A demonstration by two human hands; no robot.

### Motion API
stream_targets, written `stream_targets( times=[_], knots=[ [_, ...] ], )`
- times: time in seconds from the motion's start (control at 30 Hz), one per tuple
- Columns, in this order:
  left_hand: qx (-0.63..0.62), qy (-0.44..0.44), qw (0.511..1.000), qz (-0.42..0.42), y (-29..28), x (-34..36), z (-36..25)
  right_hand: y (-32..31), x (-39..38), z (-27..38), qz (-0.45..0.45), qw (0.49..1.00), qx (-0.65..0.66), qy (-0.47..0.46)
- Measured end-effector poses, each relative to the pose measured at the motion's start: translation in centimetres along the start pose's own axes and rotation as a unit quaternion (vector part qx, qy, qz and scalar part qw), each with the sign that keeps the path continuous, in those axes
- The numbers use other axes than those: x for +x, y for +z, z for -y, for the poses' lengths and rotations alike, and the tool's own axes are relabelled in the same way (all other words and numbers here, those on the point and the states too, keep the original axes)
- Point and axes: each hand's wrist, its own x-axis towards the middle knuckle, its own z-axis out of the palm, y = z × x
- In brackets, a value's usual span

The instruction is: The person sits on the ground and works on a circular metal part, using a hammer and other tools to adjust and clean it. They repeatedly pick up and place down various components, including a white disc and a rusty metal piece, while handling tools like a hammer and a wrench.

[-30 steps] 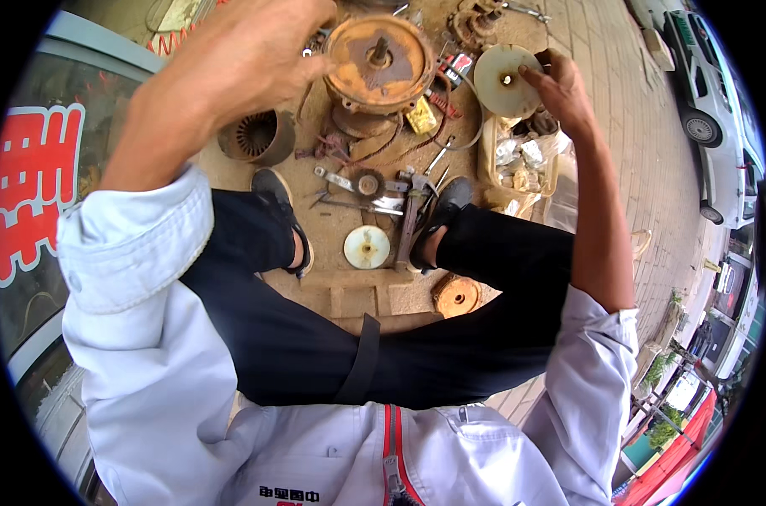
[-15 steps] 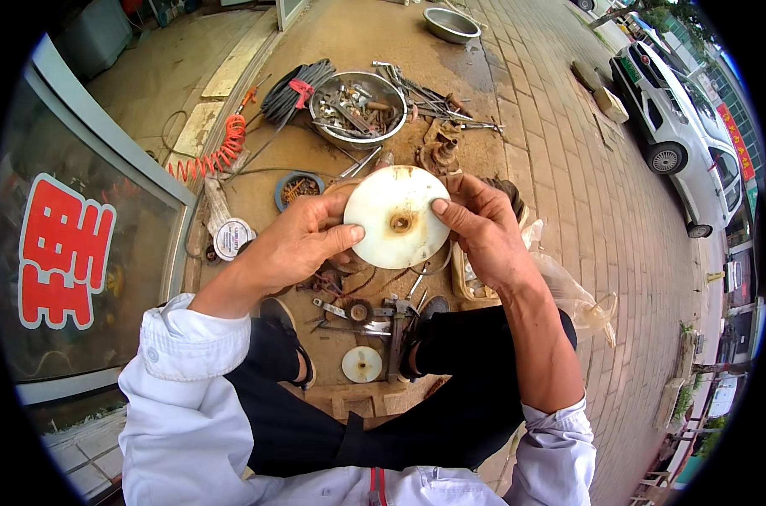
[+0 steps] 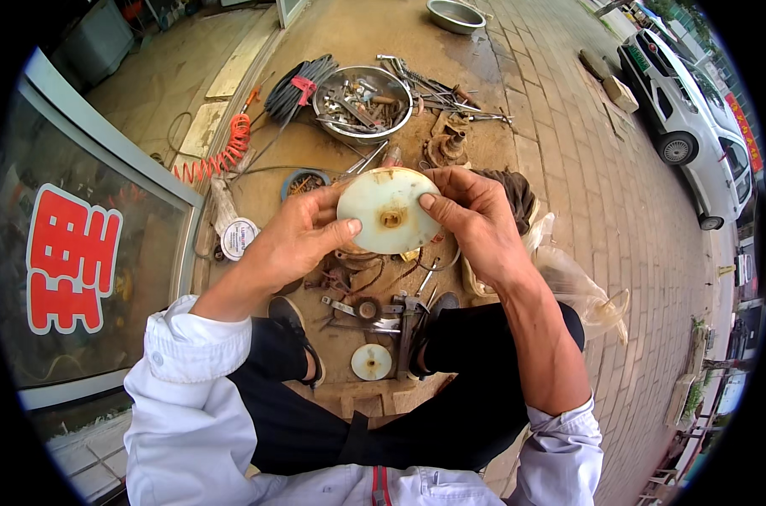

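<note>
Between both hands I hold a pale round disc with a brown-stained hole near its middle, raised above the ground. My left hand grips its left edge, thumb on the face and fingers behind. My right hand pinches the right edge the same way, its thumb on the upper right of the face. Below, a smaller pale disc with a stained centre lies between my feet. Next to it are a small dark wheel-like part and a rusty metal bar tool.
Ahead stand a metal basin of tools and fittings, a coiled black hose, loose wrenches and a rusty metal part. A red coiled air hose lies by the glass door. Plastic bag on the right.
Both hands have tilted the disc a little, its face now looking flatter and its hole shifted slightly left. The grip is unchanged. The whole view has shifted slightly.
</note>
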Motion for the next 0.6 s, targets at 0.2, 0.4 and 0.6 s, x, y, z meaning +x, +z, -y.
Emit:
stream_targets(
  times=[0.2,0.4,0.6],
  knots=[
    [0.011,0.022,0.997,-0.077,-1.1,1.1,-0.2,0.2,1.7,-0.1,-0.072,0.996,-0.033,-0.037],
    [-0.116,0.062,0.979,-0.155,-2.1,2.3,-1.2,-0.7,2.8,0.7,-0.111,0.992,-0.034,-0.05],
    [-0.125,0.042,0.972,-0.193,-2.6,2.4,-0.9,-0.8,3.4,-0.6,-0.099,0.986,-0.122,-0.065]
  ],
)
